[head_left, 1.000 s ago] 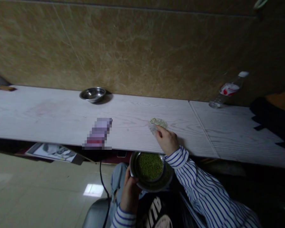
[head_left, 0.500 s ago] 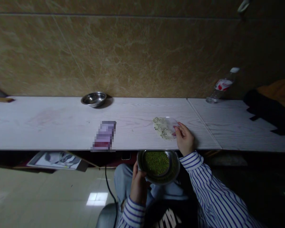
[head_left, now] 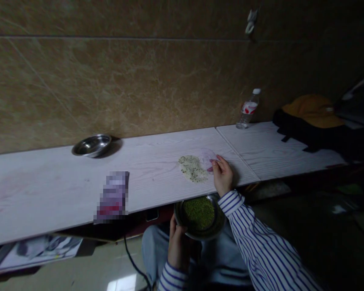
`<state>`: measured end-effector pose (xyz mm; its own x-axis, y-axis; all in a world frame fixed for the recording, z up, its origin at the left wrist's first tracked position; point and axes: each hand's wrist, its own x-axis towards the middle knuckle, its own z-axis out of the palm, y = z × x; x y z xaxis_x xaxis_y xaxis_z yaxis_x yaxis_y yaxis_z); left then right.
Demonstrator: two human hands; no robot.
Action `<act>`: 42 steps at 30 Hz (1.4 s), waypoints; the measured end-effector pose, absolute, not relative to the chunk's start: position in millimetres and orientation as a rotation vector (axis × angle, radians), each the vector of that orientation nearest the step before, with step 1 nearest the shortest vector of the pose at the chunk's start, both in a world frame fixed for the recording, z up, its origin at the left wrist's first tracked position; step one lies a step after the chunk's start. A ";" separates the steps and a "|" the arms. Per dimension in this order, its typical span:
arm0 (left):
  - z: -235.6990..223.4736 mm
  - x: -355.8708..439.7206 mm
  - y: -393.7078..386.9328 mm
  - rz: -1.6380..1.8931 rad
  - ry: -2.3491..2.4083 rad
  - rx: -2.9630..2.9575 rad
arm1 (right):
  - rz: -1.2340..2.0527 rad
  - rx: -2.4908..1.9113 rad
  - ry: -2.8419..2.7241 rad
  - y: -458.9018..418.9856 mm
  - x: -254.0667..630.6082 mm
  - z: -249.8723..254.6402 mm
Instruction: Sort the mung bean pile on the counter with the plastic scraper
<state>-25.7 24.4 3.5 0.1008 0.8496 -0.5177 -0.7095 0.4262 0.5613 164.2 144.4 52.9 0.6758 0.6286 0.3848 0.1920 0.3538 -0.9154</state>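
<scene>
My left hand [head_left: 178,242] is closed on the rim of a metal bowl [head_left: 220,226], held below the table's front edge. Small green grains that look like mung beans [head_left: 198,213] lie in that bowl. Above it, my right hand [head_left: 223,174] pinches a thin, clear plastic piece [head_left: 206,155] with a rounded edge; its exact kind I cannot make out. Fingertips show through the plastic. Touching or just left of it, a flat patch of pale grains mixed with green ones [head_left: 192,169] spreads on the white table [head_left: 157,161].
A second metal bowl [head_left: 92,146] stands near the wall at the left. A blurred-out phone-like object [head_left: 113,197] lies by the front edge. Farther right are a clear bottle [head_left: 248,111] with a white cap, and an orange cap [head_left: 312,111] on dark cloth.
My view has turned to the right, so the table and its objects appear shifted left and tilted. Both hands keep their holds on the bowl and the plastic piece.
</scene>
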 end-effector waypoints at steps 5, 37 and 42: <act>7.5 -10.3 22.9 1.180 0.886 0.135 | 0.374 -1.209 -0.851 144.0 165.1 55.5; -28.8 -12.5 55.3 1.099 1.018 0.078 | 0.350 -1.351 -0.857 130.7 163.3 53.3; -19.4 -7.7 50.9 1.050 1.050 0.007 | 0.354 -1.411 -0.784 121.7 165.3 48.2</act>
<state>-7.7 50.9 -19.4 0.0861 0.7072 -0.7017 -0.7016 0.5431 0.4613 165.3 121.7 48.2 0.7070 0.6516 0.2750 0.2245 0.1619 -0.9609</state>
